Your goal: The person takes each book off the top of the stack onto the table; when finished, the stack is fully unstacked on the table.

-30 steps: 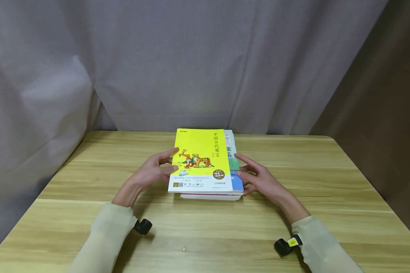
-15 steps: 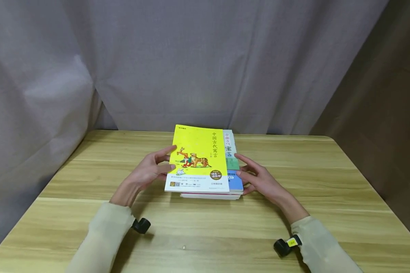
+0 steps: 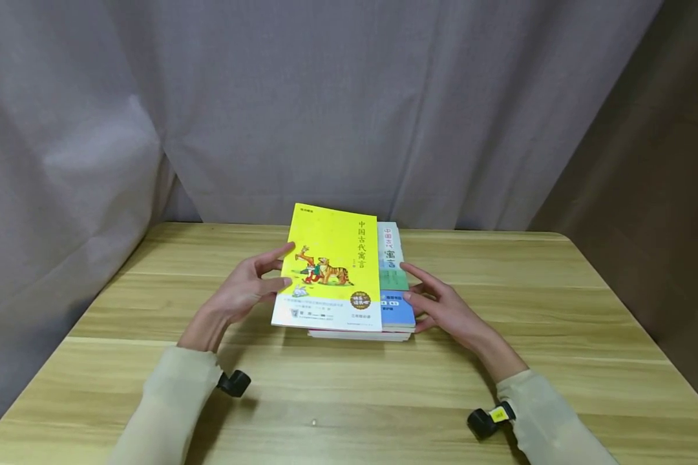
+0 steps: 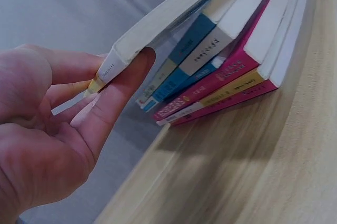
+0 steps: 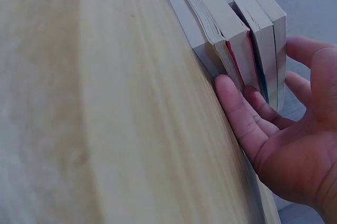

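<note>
My left hand (image 3: 247, 284) pinches the left edge of a yellow book (image 3: 331, 248) with a tiger on its cover. In the left wrist view the thumb and fingers hold this book (image 4: 163, 18) at its spine, tilted and lifted on that side above a stack of books (image 4: 253, 39). The stack's top book (image 3: 394, 281), pale green and blue, shows on the right; the yellow book hides the rest. My right hand (image 3: 450, 310) touches the stack's right side, and in the right wrist view its fingertips rest against the page edges (image 5: 239, 39).
The stack stands on a wooden table (image 3: 349, 400), near its back edge. A grey curtain (image 3: 302, 116) hangs behind the table, and a darker brown drape (image 3: 657, 194) hangs at the right.
My left hand has drawn the yellow book leftward and raised it a little, so more of the top book under it shows. My right hand has stayed at the stack's right side.
</note>
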The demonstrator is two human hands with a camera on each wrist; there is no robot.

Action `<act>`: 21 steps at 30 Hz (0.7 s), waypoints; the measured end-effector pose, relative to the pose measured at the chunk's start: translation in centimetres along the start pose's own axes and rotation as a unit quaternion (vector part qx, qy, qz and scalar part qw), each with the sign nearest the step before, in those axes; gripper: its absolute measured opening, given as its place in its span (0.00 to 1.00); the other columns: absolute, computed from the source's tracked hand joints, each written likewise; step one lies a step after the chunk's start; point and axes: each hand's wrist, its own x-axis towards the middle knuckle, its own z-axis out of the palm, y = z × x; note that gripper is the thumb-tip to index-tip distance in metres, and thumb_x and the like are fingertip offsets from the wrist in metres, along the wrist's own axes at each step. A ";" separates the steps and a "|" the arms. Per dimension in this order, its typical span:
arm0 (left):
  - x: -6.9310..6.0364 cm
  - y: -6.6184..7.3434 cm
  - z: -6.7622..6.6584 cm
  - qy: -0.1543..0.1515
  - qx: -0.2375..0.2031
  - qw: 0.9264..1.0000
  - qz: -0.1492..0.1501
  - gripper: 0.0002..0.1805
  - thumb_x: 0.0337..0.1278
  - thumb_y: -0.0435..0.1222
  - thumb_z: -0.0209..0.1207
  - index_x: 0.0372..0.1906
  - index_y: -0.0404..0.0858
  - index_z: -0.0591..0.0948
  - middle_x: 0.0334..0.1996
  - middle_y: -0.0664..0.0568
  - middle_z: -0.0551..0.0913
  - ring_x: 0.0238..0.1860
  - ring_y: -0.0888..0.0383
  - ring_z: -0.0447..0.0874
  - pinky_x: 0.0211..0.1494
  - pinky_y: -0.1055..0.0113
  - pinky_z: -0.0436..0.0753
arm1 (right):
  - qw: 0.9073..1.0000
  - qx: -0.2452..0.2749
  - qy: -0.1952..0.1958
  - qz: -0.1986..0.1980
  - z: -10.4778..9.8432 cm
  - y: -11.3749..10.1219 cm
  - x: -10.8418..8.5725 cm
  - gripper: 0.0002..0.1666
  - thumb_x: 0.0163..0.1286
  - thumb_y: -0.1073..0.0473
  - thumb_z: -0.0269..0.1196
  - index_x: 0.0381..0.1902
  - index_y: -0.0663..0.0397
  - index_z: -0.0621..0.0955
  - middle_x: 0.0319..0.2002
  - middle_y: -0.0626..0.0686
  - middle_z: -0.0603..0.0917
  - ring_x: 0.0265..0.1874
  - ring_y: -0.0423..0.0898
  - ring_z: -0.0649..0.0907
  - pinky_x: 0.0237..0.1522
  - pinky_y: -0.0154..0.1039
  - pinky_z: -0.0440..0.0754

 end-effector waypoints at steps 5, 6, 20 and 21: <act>-0.6 0.4 -0.7 0.007 0.004 1.000 0.011 0.41 0.71 0.24 0.60 0.84 0.45 0.62 0.57 0.42 0.74 0.38 0.61 0.85 0.43 0.69 0.90 | 1.000 0.000 -0.001 0.001 -0.1 0.1 0.1 0.41 0.81 0.50 0.61 0.86 0.36 0.59 0.64 0.71 0.71 0.40 0.51 0.86 0.37 0.47 0.93; -0.7 0.5 -0.9 0.010 0.008 1.000 0.013 0.41 0.71 0.25 0.60 0.84 0.45 0.62 0.57 0.42 0.74 0.36 0.62 0.83 0.41 0.70 0.88 | 1.000 0.001 -0.001 0.001 -0.1 0.1 0.1 0.41 0.81 0.51 0.61 0.86 0.36 0.59 0.64 0.71 0.71 0.40 0.51 0.86 0.37 0.47 0.93; -2.0 1.4 -3.2 0.031 0.006 0.999 0.020 0.41 0.72 0.24 0.59 0.85 0.45 0.60 0.56 0.45 0.73 0.37 0.62 0.84 0.42 0.69 0.90 | 1.000 0.002 -0.004 -0.002 -0.5 0.3 0.1 0.41 0.82 0.51 0.61 0.86 0.37 0.58 0.65 0.72 0.70 0.41 0.51 0.86 0.37 0.46 0.93; -2.1 1.5 -3.4 0.032 0.003 0.999 0.021 0.41 0.72 0.24 0.59 0.85 0.45 0.60 0.56 0.46 0.73 0.38 0.62 0.85 0.43 0.68 0.90 | 1.000 0.002 -0.003 -0.002 -0.5 0.3 0.1 0.41 0.82 0.51 0.61 0.86 0.37 0.58 0.65 0.72 0.70 0.40 0.51 0.86 0.37 0.46 0.93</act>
